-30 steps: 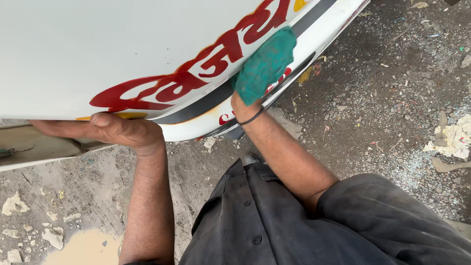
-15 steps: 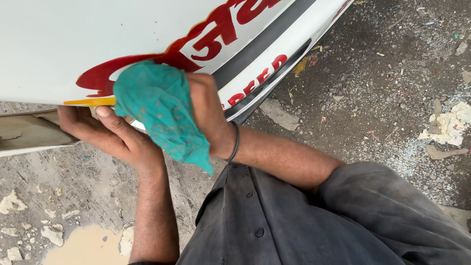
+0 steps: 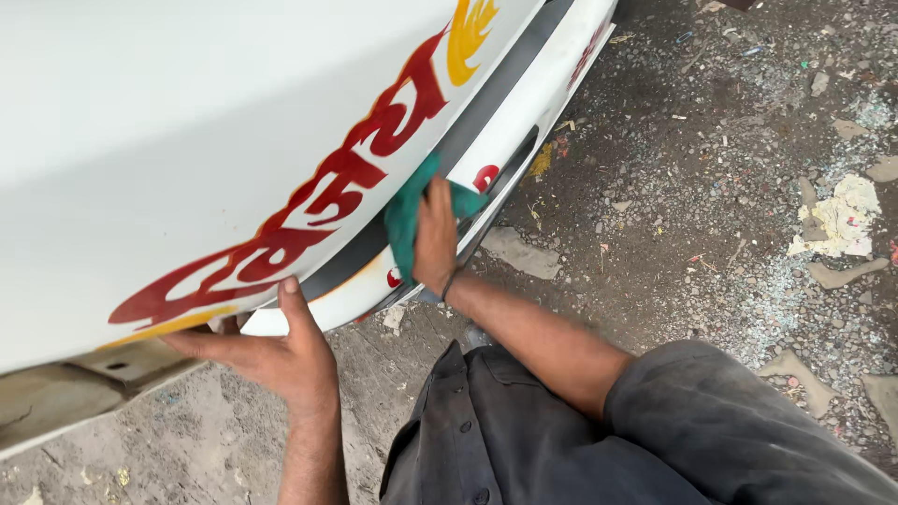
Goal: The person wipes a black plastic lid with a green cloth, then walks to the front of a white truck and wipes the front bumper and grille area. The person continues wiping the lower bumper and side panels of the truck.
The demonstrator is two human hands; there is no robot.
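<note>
I see my right hand (image 3: 436, 234) pressing a green cloth (image 3: 404, 217) flat against the white vehicle panel (image 3: 168, 122), its grip closed over the crumpled fabric with the fingers spread along it. The cloth looks soft and bunched, teal-green, sitting on the panel's lower edge where a dark grey stripe (image 3: 486, 103) runs beside the white trim. A thin dark band circles that wrist. The panel is smooth and glossy, gently curved, carrying large red lettering (image 3: 318, 206) with a yellow flourish (image 3: 468, 37) at the upper end.

My left hand (image 3: 271, 351) holds the panel's bottom rim from beneath, thumb up against the painted face, fingers tucked under; its grip is on the edge and holds nothing loose. Below it a dull beige underside (image 3: 65, 383) shows.

The ground (image 3: 692, 187) is rough, gritty dirt strewn with small stones and pale scraps (image 3: 842, 215). My grey buttoned shirt (image 3: 524, 440) fills the bottom of the view.
</note>
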